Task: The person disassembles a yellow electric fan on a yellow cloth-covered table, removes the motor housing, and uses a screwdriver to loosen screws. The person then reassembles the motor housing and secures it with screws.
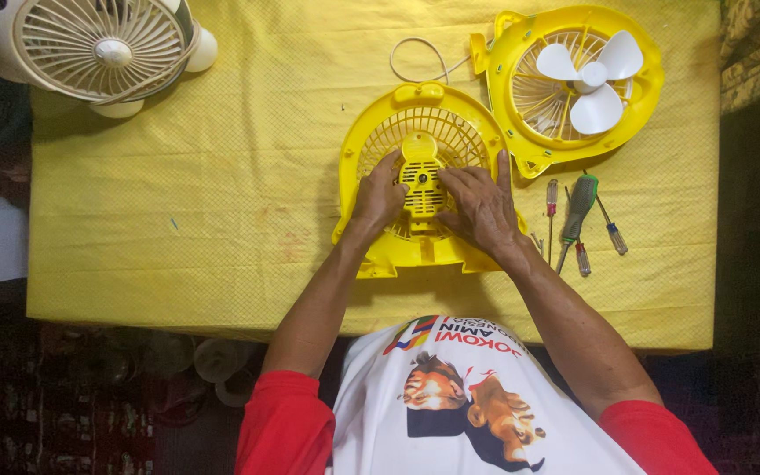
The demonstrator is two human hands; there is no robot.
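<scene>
At the fan cover (424, 189) mid-bench, left hand (378, 195) at nine o'clock and right hand (484, 207) at three o'clock pressed loosely spread fingers (464, 176) against its hub (421, 180).

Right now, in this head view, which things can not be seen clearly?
- Yellow fan housing: its middle is hidden by the left hand and right hand.
- Cream fan: cut off by the top edge.
- Screwdrivers: tips too small to tell.
- White wire: its end is hidden behind the housing.
</scene>
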